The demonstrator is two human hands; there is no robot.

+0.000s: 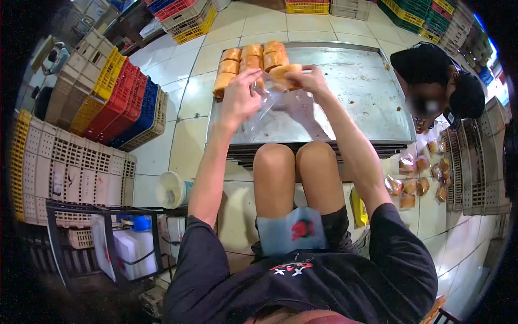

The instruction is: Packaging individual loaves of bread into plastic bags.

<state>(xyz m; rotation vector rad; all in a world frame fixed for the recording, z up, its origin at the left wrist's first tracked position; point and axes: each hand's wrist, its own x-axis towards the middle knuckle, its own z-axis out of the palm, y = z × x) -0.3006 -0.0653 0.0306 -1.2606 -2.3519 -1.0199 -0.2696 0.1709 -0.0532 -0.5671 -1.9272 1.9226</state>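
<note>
My left hand pinches the edge of a clear plastic bag, which hangs loosely below the fingers. In my right hand is a golden-brown bread loaf, gripped at its right end. The loaf's near left side meets the bag; how far it sits inside is blurred. Rows of similar bread loaves stand at the far left of a large metal tray. A stack of flat plastic bags with a red print lies across my lap.
Stacked plastic crates rise on the left, above a white bucket. At right, two people lean near the tray. Bagged bread lies on the floor by more crates. A yellow container stands beside my leg.
</note>
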